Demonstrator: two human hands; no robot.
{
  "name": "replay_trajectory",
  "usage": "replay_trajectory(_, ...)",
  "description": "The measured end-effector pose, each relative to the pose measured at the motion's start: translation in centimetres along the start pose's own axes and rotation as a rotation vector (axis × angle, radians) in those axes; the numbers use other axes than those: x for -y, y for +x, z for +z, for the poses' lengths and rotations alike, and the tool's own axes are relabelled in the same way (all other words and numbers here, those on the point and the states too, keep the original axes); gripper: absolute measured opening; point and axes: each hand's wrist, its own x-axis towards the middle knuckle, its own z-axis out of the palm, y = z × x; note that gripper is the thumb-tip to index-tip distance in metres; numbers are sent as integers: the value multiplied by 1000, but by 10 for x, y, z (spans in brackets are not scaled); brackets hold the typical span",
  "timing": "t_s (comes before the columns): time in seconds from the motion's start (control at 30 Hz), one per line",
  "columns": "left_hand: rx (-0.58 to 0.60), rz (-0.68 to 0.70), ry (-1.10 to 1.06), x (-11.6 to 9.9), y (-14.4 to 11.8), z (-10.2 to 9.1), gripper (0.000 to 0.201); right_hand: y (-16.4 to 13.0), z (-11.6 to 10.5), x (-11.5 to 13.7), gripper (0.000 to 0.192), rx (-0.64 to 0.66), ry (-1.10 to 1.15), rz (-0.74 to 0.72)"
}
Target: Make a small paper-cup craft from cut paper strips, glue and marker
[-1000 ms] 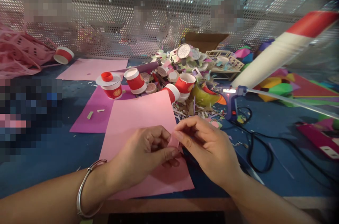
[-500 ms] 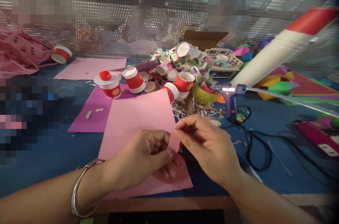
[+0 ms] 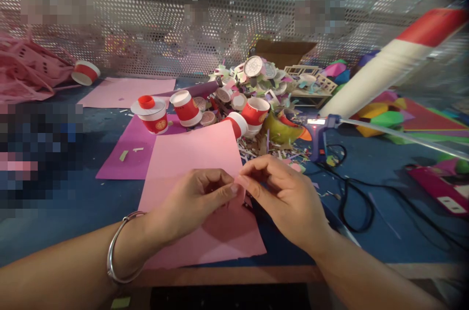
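Observation:
A pink paper sheet (image 3: 194,158) lies on the blue table in front of me. My left hand (image 3: 194,202), with a metal bangle on its wrist, and my right hand (image 3: 286,197) meet at the sheet's right edge. Both pinch a small pink piece of paper (image 3: 240,191) between thumb and fingers. The hands touch each other above the sheet's lower right part.
Red-and-white paper cups (image 3: 185,107) and a heap of paper scraps (image 3: 256,80) lie beyond the sheet. A blue glue gun (image 3: 318,131) with a black cord (image 3: 348,202) stands to the right. A magenta sheet (image 3: 124,158) lies left. A perforated metal screen (image 3: 220,16) closes the back.
Both hands have shifted slightly up and away from me while still pinching the small pink piece. The left fingers have opened out a little.

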Motion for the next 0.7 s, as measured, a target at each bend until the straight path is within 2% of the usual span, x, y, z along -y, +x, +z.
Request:
replay_trajectory(0.2, -9, -28, -158, -1, -1, 2, 23, -2, 0, 1, 4, 16, -60, -57)
replay_trajectory(0.27, -48, -48, -247, -1, 0, 1, 24, -4, 0, 0, 5, -9, -93, -126)
replay_trajectory(0.37, -150, -96, -393, 0, 3, -2, 25, -7, 1, -1, 17, -35, -144, -285)
replay_trajectory(0.5, -215, -115, -550, -1, 5, -3, 24, -8, 4, -4, 30, 9, -193, -385)
replay_trajectory(0.6, -190, -89, -572, -2, 4, -2, 22, -7, 5, -7, 29, 41, -209, -383)
replay_trajectory(0.7, -179, -74, -498, -2, 3, -2, 21, -7, 4, -6, 22, 24, -200, -372)
